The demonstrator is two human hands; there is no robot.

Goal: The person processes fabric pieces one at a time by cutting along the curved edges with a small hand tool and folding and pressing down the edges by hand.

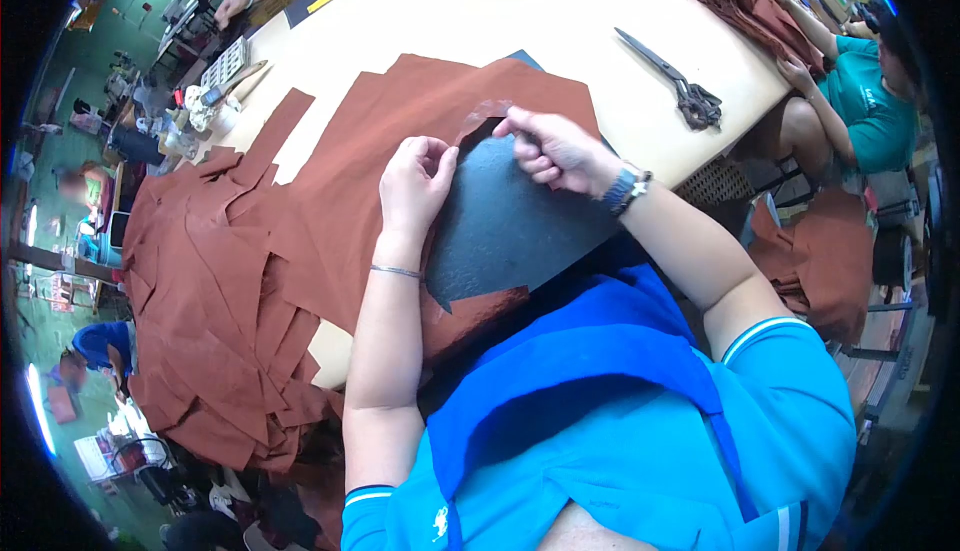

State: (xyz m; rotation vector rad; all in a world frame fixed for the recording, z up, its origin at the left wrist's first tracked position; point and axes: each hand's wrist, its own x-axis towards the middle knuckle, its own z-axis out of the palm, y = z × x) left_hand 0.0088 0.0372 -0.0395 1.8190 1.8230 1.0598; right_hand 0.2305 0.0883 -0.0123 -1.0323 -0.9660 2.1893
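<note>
Brown cloth [370,141] partly covers a dark board [510,221] on the counter [530,1], between shears [672,75] and heaped scraps [200,291]. The left hand [418,176] curls, grip unclear; the right hand [558,151] is clenched, its inside hidden.

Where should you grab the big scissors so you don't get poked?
Probably by the handles, coming from the near right edge of the table. The scissors lie with their handles toward that edge, while the blades point away over the tabletop, so you'd stay clear of the pointy tip.
</note>
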